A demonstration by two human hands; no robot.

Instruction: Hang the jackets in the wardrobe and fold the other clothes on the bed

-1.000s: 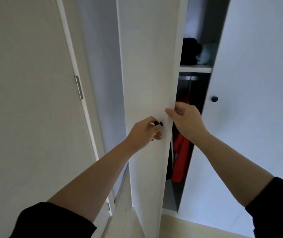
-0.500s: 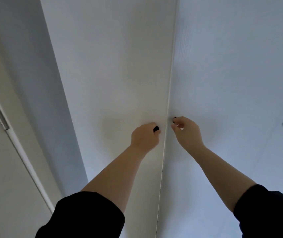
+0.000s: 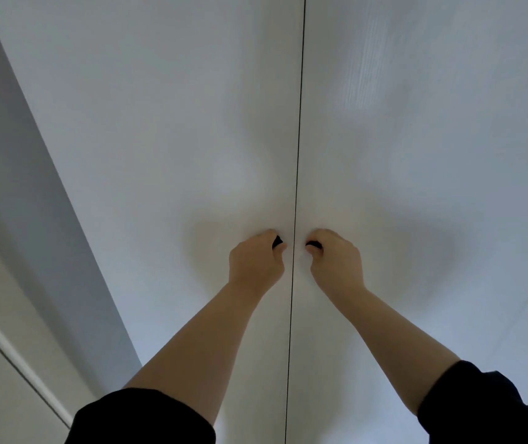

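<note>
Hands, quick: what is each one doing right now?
Left hand: grips the left wardrobe knob, fingers curled round it.
Right hand: grips the right wardrobe knob, fingers curled round it.

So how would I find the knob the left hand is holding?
Find the two white wardrobe doors meeting at a thin dark seam. Just left of that seam, the left hand grips a small black knob; its twin sits right of the seam, under the right hand.

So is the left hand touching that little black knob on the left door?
Touching. The head view shows the left hand with its fingers curled round the left black knob, with no gap between them.
</note>
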